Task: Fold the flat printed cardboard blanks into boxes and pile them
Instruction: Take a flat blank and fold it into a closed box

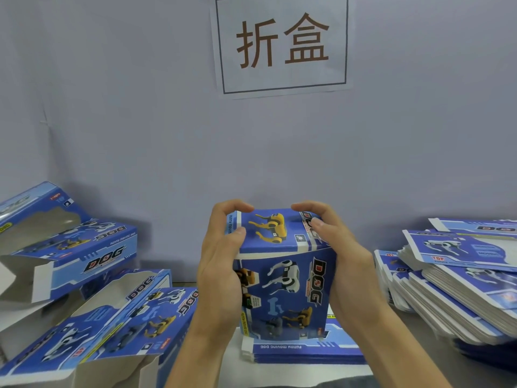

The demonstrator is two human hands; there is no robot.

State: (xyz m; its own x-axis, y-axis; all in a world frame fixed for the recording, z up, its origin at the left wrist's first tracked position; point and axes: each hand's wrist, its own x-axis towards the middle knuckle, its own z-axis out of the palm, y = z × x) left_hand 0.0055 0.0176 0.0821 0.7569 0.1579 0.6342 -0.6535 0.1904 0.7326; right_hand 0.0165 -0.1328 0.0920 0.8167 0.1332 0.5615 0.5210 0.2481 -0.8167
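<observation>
A blue printed cardboard box with dog pictures stands on end at the centre of the table. Its top end flap, showing a yellow dog, is folded over. My left hand grips the box's left side, thumb on the flap and fingers curled over the far edge. My right hand grips the right side the same way. Under the box lies a small pile of flat blanks. A tall fanned stack of flat blanks lies at the right. Several folded boxes are piled at the left.
A grey cloth wall stands close behind the table with a white paper sign bearing two brown characters. Folded boxes at the left have open ends and window cut-outs. A strip of grey table shows between the middle pile and the right stack.
</observation>
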